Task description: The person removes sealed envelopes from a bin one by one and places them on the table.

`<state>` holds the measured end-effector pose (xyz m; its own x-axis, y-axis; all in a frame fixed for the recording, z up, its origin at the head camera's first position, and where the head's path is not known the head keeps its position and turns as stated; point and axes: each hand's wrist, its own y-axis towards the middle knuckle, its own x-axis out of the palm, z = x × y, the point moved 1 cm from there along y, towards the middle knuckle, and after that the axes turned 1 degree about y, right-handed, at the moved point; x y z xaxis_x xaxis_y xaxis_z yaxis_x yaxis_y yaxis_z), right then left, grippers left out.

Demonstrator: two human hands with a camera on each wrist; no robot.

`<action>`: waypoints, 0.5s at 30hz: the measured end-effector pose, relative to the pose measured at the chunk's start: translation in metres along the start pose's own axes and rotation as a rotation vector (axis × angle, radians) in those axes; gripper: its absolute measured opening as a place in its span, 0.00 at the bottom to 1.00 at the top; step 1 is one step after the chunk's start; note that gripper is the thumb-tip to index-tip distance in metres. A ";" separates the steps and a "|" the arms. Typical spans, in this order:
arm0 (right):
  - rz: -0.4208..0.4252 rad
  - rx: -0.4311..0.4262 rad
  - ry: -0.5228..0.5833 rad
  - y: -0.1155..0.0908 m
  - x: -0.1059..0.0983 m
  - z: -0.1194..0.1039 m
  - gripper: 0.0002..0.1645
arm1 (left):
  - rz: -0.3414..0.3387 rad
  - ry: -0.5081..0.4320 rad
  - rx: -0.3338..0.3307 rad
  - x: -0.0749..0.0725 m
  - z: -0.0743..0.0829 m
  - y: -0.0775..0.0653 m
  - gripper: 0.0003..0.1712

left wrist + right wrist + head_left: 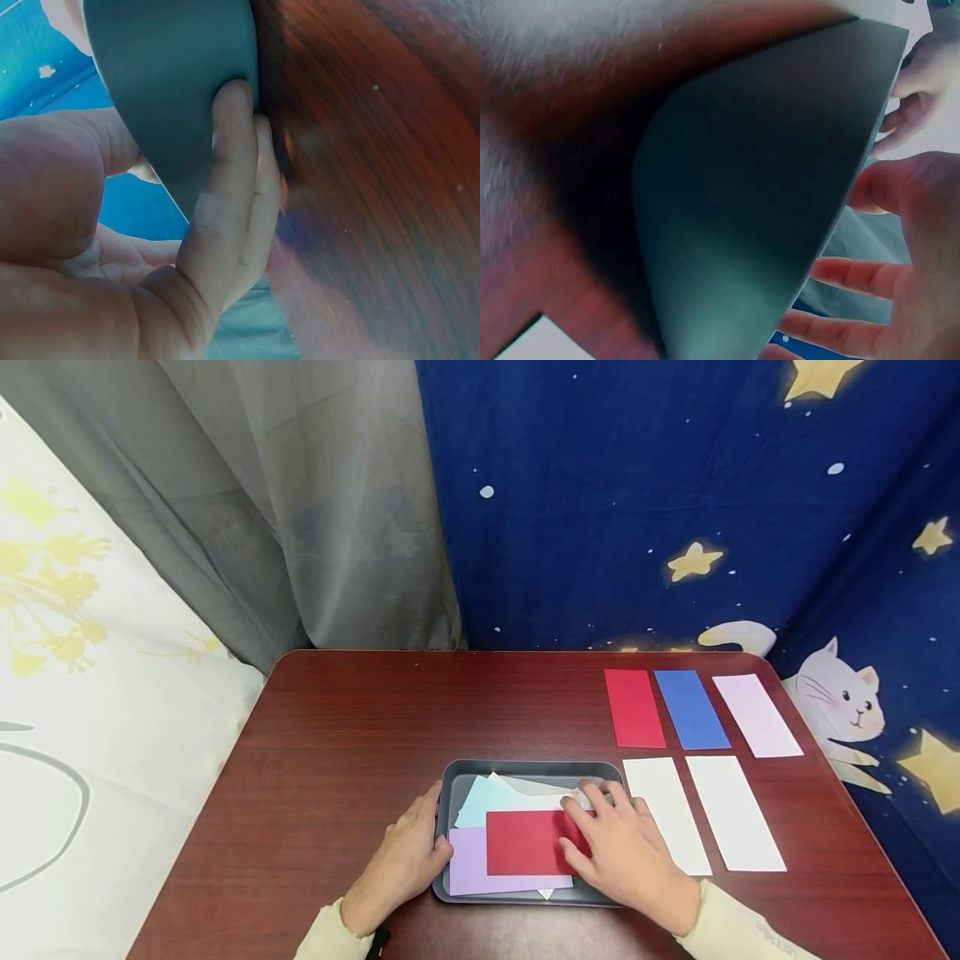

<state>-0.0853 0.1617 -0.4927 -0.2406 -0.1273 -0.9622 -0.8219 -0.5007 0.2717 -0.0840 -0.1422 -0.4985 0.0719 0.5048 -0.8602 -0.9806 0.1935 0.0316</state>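
A dark grey tray [528, 768] sits near the table's front edge with loose cards in it. On top lies a red card [525, 843], overlapping a lilac card [467, 864]; a pale blue card [480, 802] and whitish ones show behind. My left hand [405, 852] holds the tray's left end, thumb at the rim and fingers along the outer wall [172, 67]. Over the tray's right part is my right hand [626, 847], fingers spread and slightly bent, over the red card's right end. In the right wrist view the tray wall [757, 165] hides its fingertips.
Right of the tray, cards lie apart on the brown table [360, 718]: a red card [634, 708], a blue card [692, 710] and a pale pink card [757, 716] behind, two white cards [735, 814] in front. Curtains [570, 527] hang behind the table.
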 end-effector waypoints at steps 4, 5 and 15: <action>-0.003 -0.047 0.040 -0.001 0.003 -0.006 0.30 | 0.004 -0.003 0.005 0.001 -0.001 0.001 0.42; -0.010 -0.060 0.049 -0.002 0.003 -0.008 0.30 | 0.004 -0.003 0.004 0.001 -0.001 0.001 0.42; -0.116 -0.165 0.099 -0.003 0.008 -0.016 0.36 | 0.017 0.002 0.029 0.001 -0.002 0.001 0.42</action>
<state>-0.0762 0.1482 -0.5013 -0.0911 -0.1403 -0.9859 -0.7436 -0.6490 0.1611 -0.0849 -0.1433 -0.5003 0.0549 0.5064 -0.8606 -0.9760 0.2090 0.0607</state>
